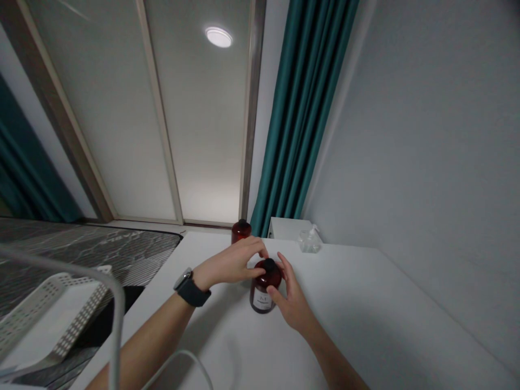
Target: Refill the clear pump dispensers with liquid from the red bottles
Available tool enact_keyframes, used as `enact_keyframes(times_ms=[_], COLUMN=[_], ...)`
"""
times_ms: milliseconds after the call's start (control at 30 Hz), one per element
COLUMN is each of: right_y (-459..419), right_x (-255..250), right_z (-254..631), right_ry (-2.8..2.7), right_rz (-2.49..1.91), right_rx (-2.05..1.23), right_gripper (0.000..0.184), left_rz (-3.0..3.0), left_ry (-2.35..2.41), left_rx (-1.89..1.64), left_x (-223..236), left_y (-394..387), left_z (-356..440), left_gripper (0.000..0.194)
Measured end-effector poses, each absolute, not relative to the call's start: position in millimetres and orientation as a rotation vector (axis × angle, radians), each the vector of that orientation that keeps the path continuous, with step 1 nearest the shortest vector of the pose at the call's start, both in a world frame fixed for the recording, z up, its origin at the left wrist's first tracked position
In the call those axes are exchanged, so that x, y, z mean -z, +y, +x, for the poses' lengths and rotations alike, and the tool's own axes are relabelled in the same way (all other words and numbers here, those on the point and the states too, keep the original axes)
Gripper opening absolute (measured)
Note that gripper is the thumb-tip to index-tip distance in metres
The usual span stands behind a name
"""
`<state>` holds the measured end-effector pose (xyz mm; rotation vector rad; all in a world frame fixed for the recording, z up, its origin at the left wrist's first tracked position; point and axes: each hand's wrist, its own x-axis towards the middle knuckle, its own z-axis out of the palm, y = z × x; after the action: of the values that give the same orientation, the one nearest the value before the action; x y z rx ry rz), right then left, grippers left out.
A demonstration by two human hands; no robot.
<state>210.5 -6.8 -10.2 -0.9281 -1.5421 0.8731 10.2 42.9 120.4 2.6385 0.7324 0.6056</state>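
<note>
A brown bottle (pixel 262 298) with a white label and a black cap (pixel 269 264) stands upright on the white table (pixel 345 319), between my two hands. My left hand (pixel 238 260), with a dark watch on its wrist, reaches over from the left; its thumb and fingers curve about the bottle's top, beside the cap. Around the right side of the same bottle, my right hand (pixel 291 300) is wrapped, thumb at the front near the label and fingers behind. Just beyond my left hand is a second brown bottle (pixel 240 230) with a dark cap, partly hidden by that hand.
At the table's far edge stands a clear pump bottle (pixel 310 241), in front of a white cabinet (pixel 286 227). A white perforated basket (pixel 57 317) is at lower left. A pale curved bar (pixel 117 319) crosses the near left. Teal curtain (pixel 306 108) and wall lie behind.
</note>
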Motion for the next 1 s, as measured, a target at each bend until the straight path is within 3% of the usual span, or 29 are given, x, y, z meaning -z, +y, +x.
enact_keyframes(times_ms=[133, 267, 600, 800, 1000], right_y=[-7.2, -6.6, -8.0, -8.1, -7.8], right_x=[10.0, 11.4, 9.2, 9.8, 11.1], right_z=[210.5, 210.4, 210.2, 209.9, 208.2], right_ry=[-1.540, -1.529, -1.531, -1.508, -1.532], right_rz=[-0.946, -0.955, -0.929, -0.947, -0.950], right_rx=[-0.868, -0.864, -0.885, -0.880, -0.870], right_gripper=[0.074, 0.074, 0.075, 0.075, 0.074], left_rz=[2.636, 2.642, 2.644, 2.603, 2.628], left_ry=[0.755, 0.650, 0.715, 0.614, 0.562], left_rx=[-0.588, -0.630, -0.635, -0.667, -0.614], left_x=[-118.8, -120.5, -120.6, -123.0, -124.5], left_y=[44.0, 40.7, 43.5, 42.8, 38.8], left_z=[8.9, 11.1, 7.9, 7.9, 14.3], left_gripper=[0.014, 0.032, 0.009, 0.033, 0.030])
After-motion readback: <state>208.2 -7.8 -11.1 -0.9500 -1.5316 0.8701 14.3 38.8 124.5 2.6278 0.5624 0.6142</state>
